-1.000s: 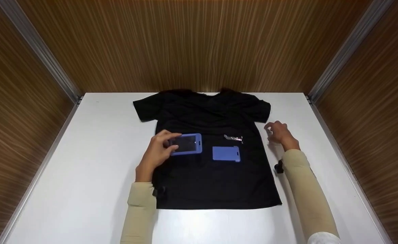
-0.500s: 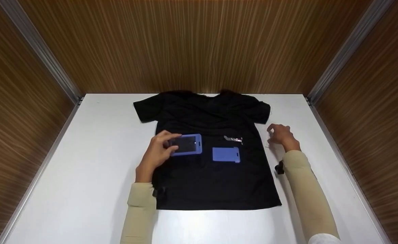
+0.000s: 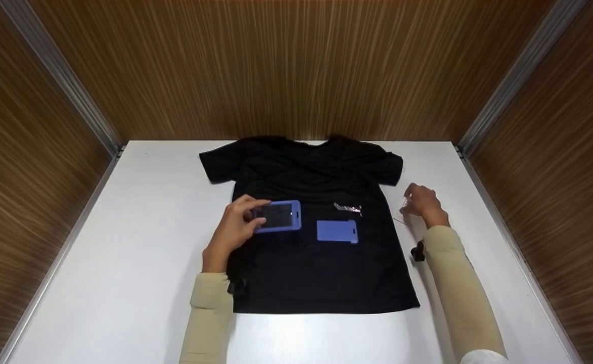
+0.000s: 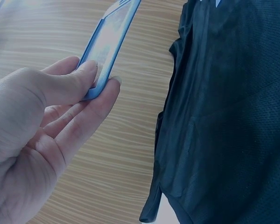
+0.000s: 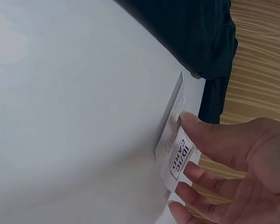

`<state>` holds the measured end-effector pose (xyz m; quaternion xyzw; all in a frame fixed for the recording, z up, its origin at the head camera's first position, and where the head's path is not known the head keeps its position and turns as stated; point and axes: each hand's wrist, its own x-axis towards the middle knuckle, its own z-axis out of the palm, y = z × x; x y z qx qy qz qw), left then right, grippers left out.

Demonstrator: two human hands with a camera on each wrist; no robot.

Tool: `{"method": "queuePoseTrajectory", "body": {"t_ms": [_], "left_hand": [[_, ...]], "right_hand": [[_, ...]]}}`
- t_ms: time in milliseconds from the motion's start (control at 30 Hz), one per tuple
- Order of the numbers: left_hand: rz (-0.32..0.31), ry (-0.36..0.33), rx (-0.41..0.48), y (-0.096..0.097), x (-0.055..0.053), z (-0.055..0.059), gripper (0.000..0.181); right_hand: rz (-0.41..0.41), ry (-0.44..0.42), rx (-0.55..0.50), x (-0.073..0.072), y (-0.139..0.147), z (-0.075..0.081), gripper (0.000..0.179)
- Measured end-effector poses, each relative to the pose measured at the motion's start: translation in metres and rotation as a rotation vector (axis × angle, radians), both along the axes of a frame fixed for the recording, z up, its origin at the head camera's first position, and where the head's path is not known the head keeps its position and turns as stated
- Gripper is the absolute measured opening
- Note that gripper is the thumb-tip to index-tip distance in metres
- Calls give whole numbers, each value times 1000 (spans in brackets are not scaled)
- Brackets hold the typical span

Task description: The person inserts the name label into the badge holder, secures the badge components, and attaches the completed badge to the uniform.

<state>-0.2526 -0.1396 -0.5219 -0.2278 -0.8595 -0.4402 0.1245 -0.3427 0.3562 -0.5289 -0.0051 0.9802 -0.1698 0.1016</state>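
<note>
My left hand point(image 3: 231, 225) grips a blue card holder point(image 3: 296, 222) by its left end, thumb on one side and fingers on the other. In the left wrist view the holder point(image 4: 117, 44) tilts upward, its clear window facing the thumb. My right hand point(image 3: 422, 201), at the table's right, pinches a thin white card point(image 5: 175, 151) printed "ID/IC CARD". The card is bent, its far edge close to the white tabletop. A flat blue card-holder piece point(image 3: 335, 231) and a small shiny silvery strip point(image 3: 348, 208) lie on the black T-shirt point(image 3: 321, 278).
The T-shirt is spread flat on the white table point(image 3: 139, 242), its collar by the back wall point(image 3: 296, 76). Wood-grain panels point(image 3: 564, 151) enclose the back and both sides. A small black wrist camera point(image 3: 417, 251) sits by the right sleeve.
My right hand has drawn slightly right, its fingers closing further on the white card. My left hand and the blue holder have stayed put.
</note>
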Motion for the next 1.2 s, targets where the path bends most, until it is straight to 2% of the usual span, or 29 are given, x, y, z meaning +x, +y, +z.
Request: {"method": "queuePoseTrajectory", "body": {"t_ms": [467,800,1200], "left_hand": [[12,-6,4,1,0,0,38],[-7,-2,10,0,1,0,40],[1,-18,7,1,1,-1,40]], "right_hand": [[-43,49,-64,3,5,2,29],[-71,98,-156,8,8,22,25],[-61,328,-394,23,-3,41,21]]}}
